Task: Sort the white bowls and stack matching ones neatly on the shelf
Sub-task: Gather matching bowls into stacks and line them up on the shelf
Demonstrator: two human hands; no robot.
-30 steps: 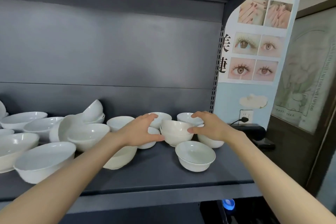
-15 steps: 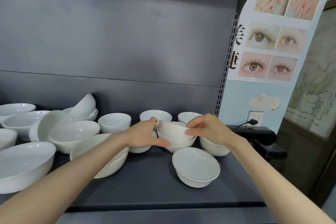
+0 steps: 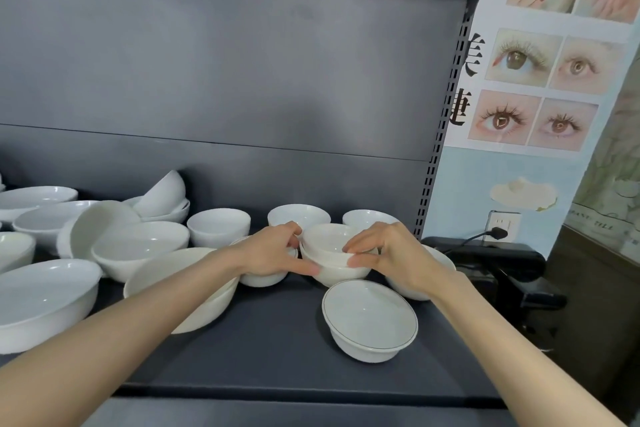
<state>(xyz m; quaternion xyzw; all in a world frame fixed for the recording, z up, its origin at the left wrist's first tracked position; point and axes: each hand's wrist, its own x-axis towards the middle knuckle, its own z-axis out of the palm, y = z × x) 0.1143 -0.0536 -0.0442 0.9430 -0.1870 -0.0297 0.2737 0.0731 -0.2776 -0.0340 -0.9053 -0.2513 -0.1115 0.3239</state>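
While your hands close from both sides on the small stack near the middle of the dark grey shelf (image 3: 277,340), the top bowl (image 3: 327,241) sits nested in the lower bowl (image 3: 343,274), its rim showing just above the other's. Both are plain glossy white, deep and small, and look like a match in shape. Your left hand (image 3: 273,253) pinches the stack's left side, thumb stretched low along the lower bowl's wall and fingers curled at the upper rim. Your right hand (image 3: 391,253) grips the right side, fingertips hooked over the top bowl's rim and thumb pressed beneath it. Just in front of the stack stands a wider bowl with a thin dark rim line (image 3: 369,319), upright and apart from the stack. Another small white bowl (image 3: 259,279) sits partly under your left hand, and one more (image 3: 426,274) lies behind your right wrist. Three small deep bowls (image 3: 219,227) line the back. To the left are larger, shallower white bowls: one under your left forearm (image 3: 194,291), a broad one at the front edge (image 3: 41,302), one tipped on its side (image 3: 100,225), and a rear pile topped by an overturned bowl (image 3: 161,191).
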